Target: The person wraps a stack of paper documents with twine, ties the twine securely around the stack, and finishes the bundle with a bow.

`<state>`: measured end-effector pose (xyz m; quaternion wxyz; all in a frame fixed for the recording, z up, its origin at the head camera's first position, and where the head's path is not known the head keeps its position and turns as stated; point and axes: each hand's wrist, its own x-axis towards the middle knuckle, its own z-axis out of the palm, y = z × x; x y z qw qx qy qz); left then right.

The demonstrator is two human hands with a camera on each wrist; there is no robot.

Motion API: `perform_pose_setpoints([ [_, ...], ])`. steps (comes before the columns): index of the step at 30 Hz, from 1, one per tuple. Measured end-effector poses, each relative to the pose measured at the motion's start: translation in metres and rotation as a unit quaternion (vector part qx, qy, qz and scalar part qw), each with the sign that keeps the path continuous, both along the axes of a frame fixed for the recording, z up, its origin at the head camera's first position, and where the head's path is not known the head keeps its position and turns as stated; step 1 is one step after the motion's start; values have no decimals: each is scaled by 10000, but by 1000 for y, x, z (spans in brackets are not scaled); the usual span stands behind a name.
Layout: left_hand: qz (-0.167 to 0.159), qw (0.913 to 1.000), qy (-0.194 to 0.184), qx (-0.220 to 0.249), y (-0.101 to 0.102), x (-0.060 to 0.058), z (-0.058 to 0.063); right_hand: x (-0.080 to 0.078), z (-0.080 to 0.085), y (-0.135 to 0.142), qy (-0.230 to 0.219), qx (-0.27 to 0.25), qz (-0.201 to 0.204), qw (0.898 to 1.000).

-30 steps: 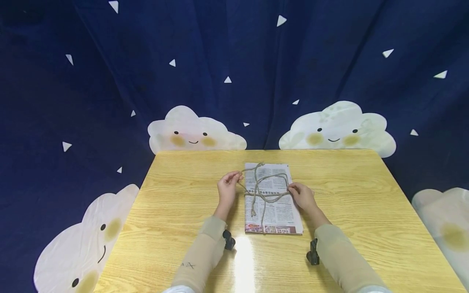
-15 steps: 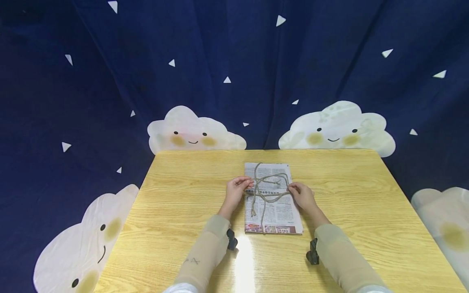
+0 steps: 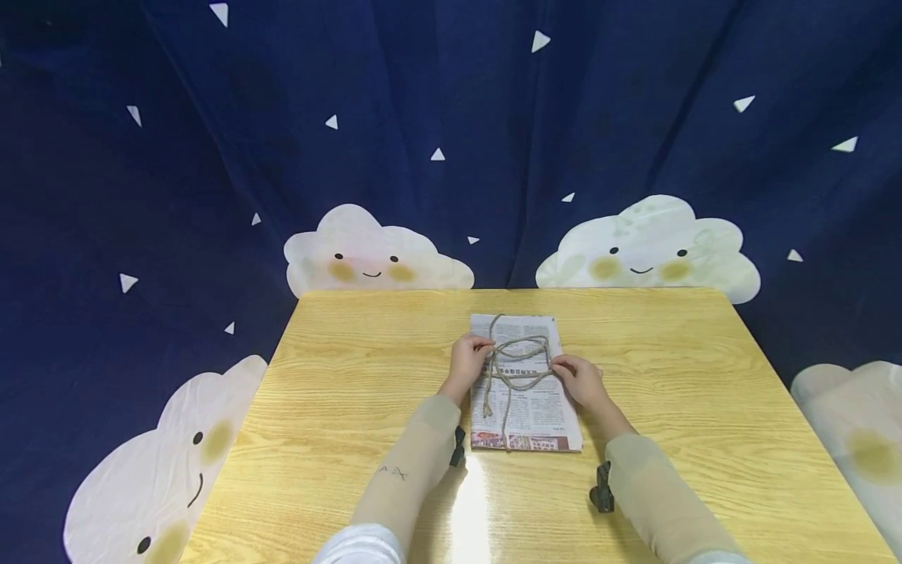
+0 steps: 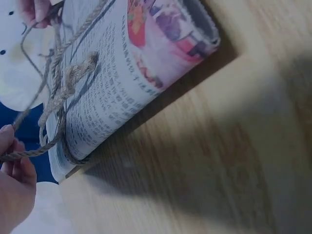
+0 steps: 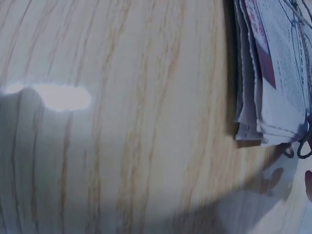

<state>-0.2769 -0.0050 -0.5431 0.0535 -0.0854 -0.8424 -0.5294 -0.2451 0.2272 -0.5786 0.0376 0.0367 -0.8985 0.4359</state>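
Observation:
A stack of folded newspapers [image 3: 539,411] lies flat on the table, with twine [image 3: 506,407] wrapped lengthwise and crosswise around it. Loops of the twine cross over its upper half, and one frayed end hangs toward the lower left. My left hand [image 3: 468,362], over the stack's left edge, pinches a strand between thumb and fingers; the left wrist view shows this strand [image 4: 29,154] running from the fingers to the crossing. At the right edge, my right hand [image 3: 581,380] pinches the side of a twine loop. In the right wrist view only bits of red-lit fingertips show.
The wooden table [image 3: 705,407] extends around the stack on all sides. A dark blue curtain [image 3: 395,141] with white clouds and triangles hangs behind it. Both forearms carry a black wrist camera [image 3: 602,489].
My left hand has moved right, from beside the stack to over its left edge. The twine's loose upper end has swung from the top edge rightward into the loop. My right hand has barely shifted.

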Motion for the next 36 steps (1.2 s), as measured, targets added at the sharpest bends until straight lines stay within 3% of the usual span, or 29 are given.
perform_pose_setpoints([
  [2,-26,9989,325,-327,2,0,-1,1,0,0,129,111,67,9998],
  [4,-75,9965,667,-493,4,-25,-42,2,0,0,312,314,152,9989],
  [6,-258,9932,916,-674,7,-58,-96,2,-2,1,566,546,309,9964],
  [7,-362,9898,1059,-882,8,-71,-118,2,-3,1,685,663,397,9946],
  [9,-665,9850,1033,-1208,7,-92,-147,1,-6,2,851,893,601,9905],
  [11,-935,9807,651,-1588,5,-80,-122,1,-8,3,887,1048,777,9875],
  [14,-1214,9764,93,-1782,1,-44,-58,0,-9,4,829,1122,896,9862],
  [16,-1223,9794,-161,-1601,-2,-24,-28,0,-9,3,773,1117,879,9868],
  [18,-1184,9842,-163,-1309,-5,-12,-14,-1,-8,3,751,1069,793,9883],
  [20,-1031,9883,-156,-1112,-8,-7,-7,-2,-6,2,742,1074,700,9890],
  [24,-512,9952,186,-817,-13,-5,-10,-4,-2,1,711,1060,591,9901],
  [28,211,9924,717,-981,-13,2,-11,-7,3,-2,703,1289,544,9877],
  [30,391,9880,854,-1228,-12,9,-10,-10,5,-4,678,1417,529,9862],
  [33,248,9824,818,-1660,-11,18,-10,-15,7,-6,566,1495,553,9856],
  [36,-46,9778,440,-2051,-10,27,-13,-19,7,-9,311,1587,571,9852],
])
